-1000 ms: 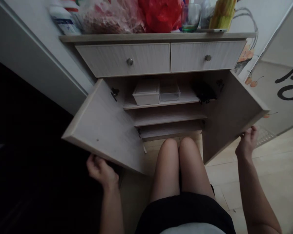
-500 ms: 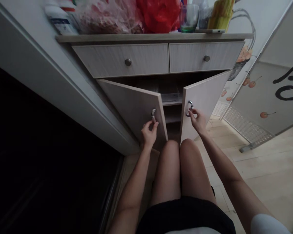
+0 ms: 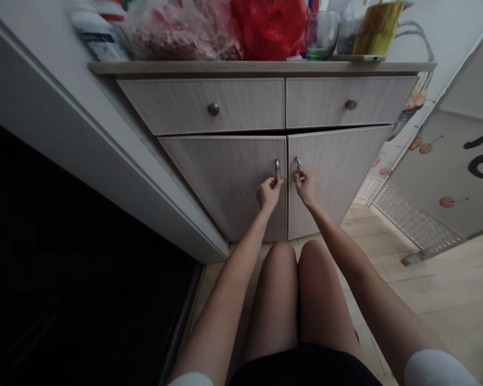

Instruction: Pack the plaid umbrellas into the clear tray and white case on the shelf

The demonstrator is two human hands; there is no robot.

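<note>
Two pale wood-grain cupboard doors stand almost flush with the cabinet front, a thin dark gap showing along their top edges. The left cupboard door (image 3: 221, 177) carries a curved metal door handle (image 3: 277, 165), and the fingers of my left hand (image 3: 269, 193) pinch its lower part. On the right cupboard door (image 3: 342, 171), my right hand (image 3: 306, 188) grips the lower end of a matching door handle (image 3: 297, 161). Both hands are close together at the middle seam. The shelves inside are hidden behind the doors.
Above are two drawers with round knobs (image 3: 213, 109). On the cabinet top (image 3: 209, 67) sit white bottles (image 3: 100, 37), a red plastic bag (image 3: 271, 29), a glass (image 3: 322, 35) and a yellow container (image 3: 378, 27). A folding screen (image 3: 438, 171) stands at right.
Both cupboard doors have swung inward from half open to nearly closed. My hands have moved forward and toward each other, still holding the handles, and the shelves are covered.
</note>
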